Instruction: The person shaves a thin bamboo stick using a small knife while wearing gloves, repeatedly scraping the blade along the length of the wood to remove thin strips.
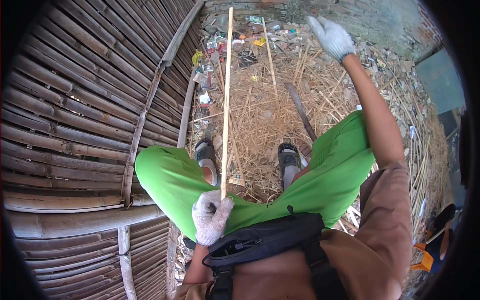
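My left hand point(211, 216), in a pale knitted glove, is closed around the lower end of a long, thin pale strip point(228, 100) that looks like split bamboo or wood. The strip stands out from my lap, its far end near the brick wall. My right hand point(332, 39), gloved the same way, is stretched far forward at the upper right. Its fingers are extended and no object shows in it. Under it lie litter and straw. A second pale strip point(269, 57) lies ahead, between the first strip and my right hand.
A bamboo-slat wall point(85, 105) rises along my left. Straw and shavings point(257, 125) cover the ground between my sandalled feet. A dark stick point(301, 111) lies near my right knee. Litter point(240, 37) is scattered by the brick wall point(350, 17). Orange-and-black objects point(425, 257) are at lower right.
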`<state>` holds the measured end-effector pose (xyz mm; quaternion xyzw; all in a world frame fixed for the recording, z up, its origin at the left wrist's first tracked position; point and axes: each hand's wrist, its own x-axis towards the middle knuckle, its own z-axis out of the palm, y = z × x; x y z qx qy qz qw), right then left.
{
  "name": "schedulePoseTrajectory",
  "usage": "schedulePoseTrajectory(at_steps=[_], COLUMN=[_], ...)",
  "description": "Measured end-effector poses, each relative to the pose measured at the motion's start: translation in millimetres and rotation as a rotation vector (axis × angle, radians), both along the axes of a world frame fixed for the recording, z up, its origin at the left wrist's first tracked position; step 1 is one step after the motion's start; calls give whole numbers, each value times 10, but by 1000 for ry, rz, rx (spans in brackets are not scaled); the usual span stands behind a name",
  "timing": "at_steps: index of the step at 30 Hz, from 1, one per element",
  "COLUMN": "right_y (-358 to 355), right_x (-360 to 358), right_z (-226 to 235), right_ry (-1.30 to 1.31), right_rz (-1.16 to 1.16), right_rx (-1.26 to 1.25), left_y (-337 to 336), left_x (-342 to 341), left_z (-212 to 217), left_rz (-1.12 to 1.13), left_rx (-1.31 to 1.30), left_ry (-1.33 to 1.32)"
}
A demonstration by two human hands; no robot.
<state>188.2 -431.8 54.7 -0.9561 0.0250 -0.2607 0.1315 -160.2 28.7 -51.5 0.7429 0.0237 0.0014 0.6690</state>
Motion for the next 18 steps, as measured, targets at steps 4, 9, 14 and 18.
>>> schedulePoseTrajectory(at_steps=[4,9,14,18], right_y=[980,1539,1643,1514], right_x=[-684,-1235,-1378,-1276], right_z=[-108,-155,-141,-76], right_ry=[108,264,248,161], right_rz=[387,615,742,619], right_rx=[152,39,-64,-92], left_y=[-12,-28,-83,-83], left_x=[40,89,95,100], left_z=[-45,-46,-43,-65], left_rz=[-11,-64,-26,-16], left_rx=[10,77,88,212], left_ry=[7,-50,-30,-96])
